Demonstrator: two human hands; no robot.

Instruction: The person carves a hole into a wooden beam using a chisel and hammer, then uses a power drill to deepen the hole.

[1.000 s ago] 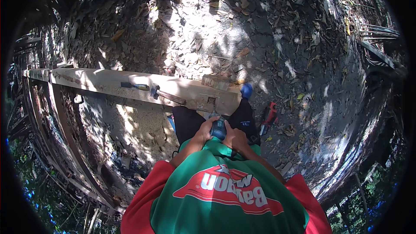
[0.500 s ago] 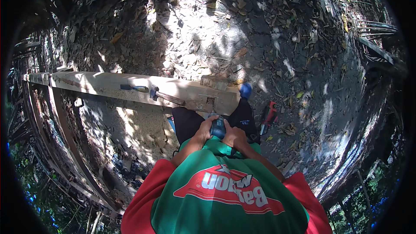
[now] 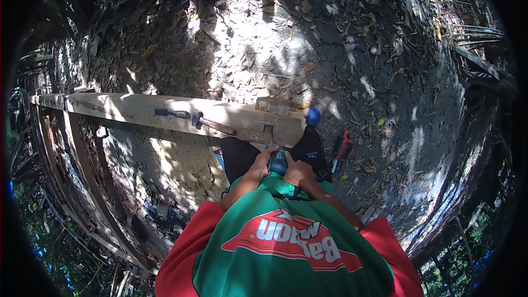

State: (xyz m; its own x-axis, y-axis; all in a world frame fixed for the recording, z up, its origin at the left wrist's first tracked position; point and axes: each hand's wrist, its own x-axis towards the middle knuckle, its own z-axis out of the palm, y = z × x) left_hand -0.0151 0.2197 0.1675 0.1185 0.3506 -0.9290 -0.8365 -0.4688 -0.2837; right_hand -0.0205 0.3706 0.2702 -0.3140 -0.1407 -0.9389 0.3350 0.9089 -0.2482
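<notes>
A dark blue power drill (image 3: 278,161) is between my two hands, close to my body and between my knees. My left hand (image 3: 260,163) is wrapped round its left side, and my right hand (image 3: 300,173) grips it from the right. Its front end points away from me, toward a thick wooden beam (image 3: 126,108). Near the beam's right end is a rough rectangular cut (image 3: 268,131), just ahead of the drill. Whether the bit touches the wood is too small to tell. A hammer (image 3: 217,126) with a wooden handle and a chisel (image 3: 175,113) lie on the beam, left of the cut.
A short wood block (image 3: 273,105) sits by the beam's far edge, beside a blue shoe (image 3: 313,116). On the ground to my right lies a red and black tool (image 3: 345,149). Long timbers (image 3: 82,154) run along the left. Dry leaves cover the ground.
</notes>
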